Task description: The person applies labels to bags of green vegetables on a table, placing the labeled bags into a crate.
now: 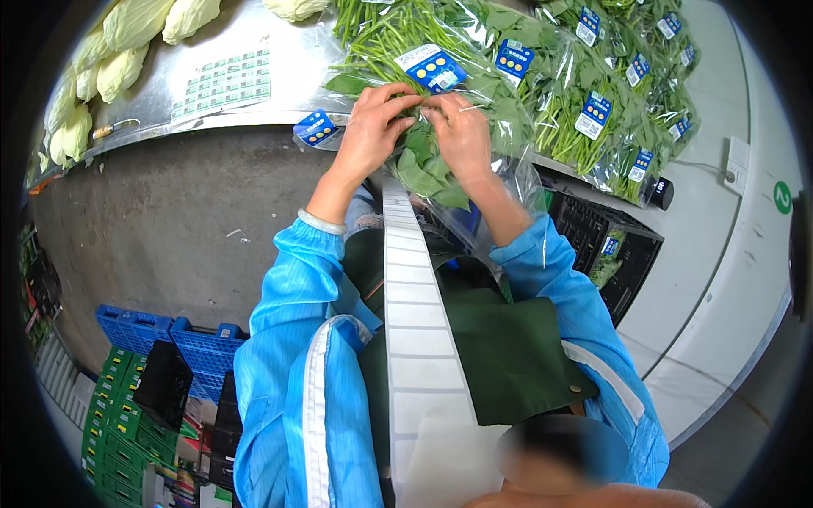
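Note:
Both hands meet at a clear plastic bag of leafy green vegetables (422,168) at the edge of the metal table. My left hand (381,124) has its fingertips on the bag near a blue and white label (435,68). My right hand (460,130) rests across the bag's leaves, its fingertips almost touching the left ones; whether either pinches the film is unclear. Loose clear film hangs below the right wrist. Another blue label (315,129) lies at the table edge beside my left hand. A strip of blank white labels (416,305) runs down the front of my green apron.
More bagged greens (594,114) are piled at the right. Pale cabbages (117,70), a sheet of small stickers (222,82) and a wooden-handled tool (114,129) lie on the table at left. A black crate (635,254) stands below right; blue pallets (206,355) and green crates (108,425) stand lower left.

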`<state>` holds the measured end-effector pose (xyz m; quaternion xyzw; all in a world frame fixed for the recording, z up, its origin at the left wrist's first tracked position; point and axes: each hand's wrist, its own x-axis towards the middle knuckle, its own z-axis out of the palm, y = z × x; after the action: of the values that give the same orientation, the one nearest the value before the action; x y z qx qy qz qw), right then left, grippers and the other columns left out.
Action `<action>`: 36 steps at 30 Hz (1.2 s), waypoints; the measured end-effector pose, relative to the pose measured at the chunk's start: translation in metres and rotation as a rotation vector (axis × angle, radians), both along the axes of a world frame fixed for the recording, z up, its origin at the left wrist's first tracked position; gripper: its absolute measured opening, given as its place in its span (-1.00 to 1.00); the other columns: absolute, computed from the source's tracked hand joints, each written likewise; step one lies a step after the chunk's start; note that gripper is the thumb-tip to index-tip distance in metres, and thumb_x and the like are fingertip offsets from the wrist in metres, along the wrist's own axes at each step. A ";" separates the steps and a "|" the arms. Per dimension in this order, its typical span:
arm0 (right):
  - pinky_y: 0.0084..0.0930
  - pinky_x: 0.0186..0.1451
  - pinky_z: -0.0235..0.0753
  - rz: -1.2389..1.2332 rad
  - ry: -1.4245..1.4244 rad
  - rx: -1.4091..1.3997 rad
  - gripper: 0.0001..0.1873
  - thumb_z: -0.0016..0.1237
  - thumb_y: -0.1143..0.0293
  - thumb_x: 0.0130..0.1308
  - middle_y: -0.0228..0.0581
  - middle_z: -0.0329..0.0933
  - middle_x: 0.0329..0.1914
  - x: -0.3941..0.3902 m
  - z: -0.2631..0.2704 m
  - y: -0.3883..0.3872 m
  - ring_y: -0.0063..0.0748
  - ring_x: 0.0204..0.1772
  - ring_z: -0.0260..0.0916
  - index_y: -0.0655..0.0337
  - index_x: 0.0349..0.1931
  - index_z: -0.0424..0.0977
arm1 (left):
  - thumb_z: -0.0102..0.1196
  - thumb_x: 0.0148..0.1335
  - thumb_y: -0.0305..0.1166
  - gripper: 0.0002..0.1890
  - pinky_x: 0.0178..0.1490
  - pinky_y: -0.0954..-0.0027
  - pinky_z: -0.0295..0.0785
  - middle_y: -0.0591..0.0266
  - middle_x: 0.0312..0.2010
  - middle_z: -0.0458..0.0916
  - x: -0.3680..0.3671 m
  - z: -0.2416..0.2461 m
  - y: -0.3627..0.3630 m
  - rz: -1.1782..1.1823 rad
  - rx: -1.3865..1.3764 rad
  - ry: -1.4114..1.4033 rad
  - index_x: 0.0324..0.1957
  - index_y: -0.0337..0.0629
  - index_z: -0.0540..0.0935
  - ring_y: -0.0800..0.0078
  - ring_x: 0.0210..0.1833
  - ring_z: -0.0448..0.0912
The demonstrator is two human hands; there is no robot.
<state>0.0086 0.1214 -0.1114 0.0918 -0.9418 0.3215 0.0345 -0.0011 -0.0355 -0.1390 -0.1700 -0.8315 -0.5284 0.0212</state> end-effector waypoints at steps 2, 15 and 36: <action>-0.28 -0.24 0.42 -0.048 -0.112 -0.069 -0.85 0.01 0.43 0.10 -0.11 0.48 -0.36 0.003 0.001 -0.001 -0.07 -0.28 0.45 0.26 -0.31 0.47 | 0.18 -0.08 -0.53 -0.77 -0.07 0.28 0.34 0.27 -0.24 0.55 0.000 -0.005 0.002 0.031 -0.013 0.001 -0.28 -0.17 0.60 0.24 -0.17 0.43; -0.62 -0.37 0.35 -0.215 -0.337 -0.631 -0.80 -0.02 0.44 0.21 -0.20 0.49 -0.45 0.078 0.026 0.030 -0.56 -0.45 0.37 0.30 -0.17 0.42 | 0.07 -0.13 -0.77 -0.45 -0.05 0.36 0.38 0.17 -0.05 0.47 0.005 0.023 -0.020 -0.026 0.015 -0.200 -0.01 -0.10 0.49 0.28 -0.15 0.45; -0.26 -0.21 0.46 -0.233 -0.540 -0.037 -0.81 -0.05 0.41 0.06 -0.06 0.49 -0.37 0.304 -0.074 0.143 -0.02 -0.28 0.45 0.19 -0.27 0.46 | 0.12 0.12 -0.41 -0.74 -0.03 0.27 0.36 0.11 -0.15 0.55 -0.062 0.104 0.127 -0.630 -0.209 0.255 -0.11 -0.21 0.55 0.15 -0.10 0.47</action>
<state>0.3131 0.2644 -0.1849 -0.1067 -0.9151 0.3451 -0.1792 -0.0631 0.0912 -0.0353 -0.4839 -0.7786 -0.3954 -0.0566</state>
